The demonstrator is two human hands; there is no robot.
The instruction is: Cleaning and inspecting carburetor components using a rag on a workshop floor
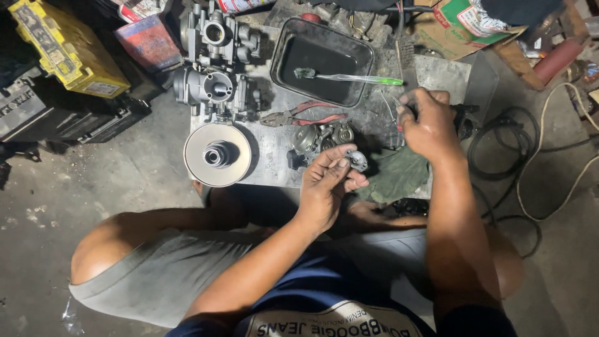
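My left hand (326, 186) holds a small grey metal carburetor part (357, 160) between thumb and fingertips, just in front of a partly stripped carburetor body (315, 138) on the low stone slab (274, 153). My right hand (427, 125) is farther right, fingers closed around a dark-handled tool whose thin spring-like tip (397, 102) sticks out at the top. A green rag (399, 175) lies under and between the hands.
Red-handled pliers (306, 115) lie mid-slab. A black tray (321, 62) holds a green toothbrush (349, 77). Two carburetors (215, 59) stand at the back left, a round pulley disc (218, 154) at the front left. Yellow battery (68, 47) left, cables (499, 143) right.
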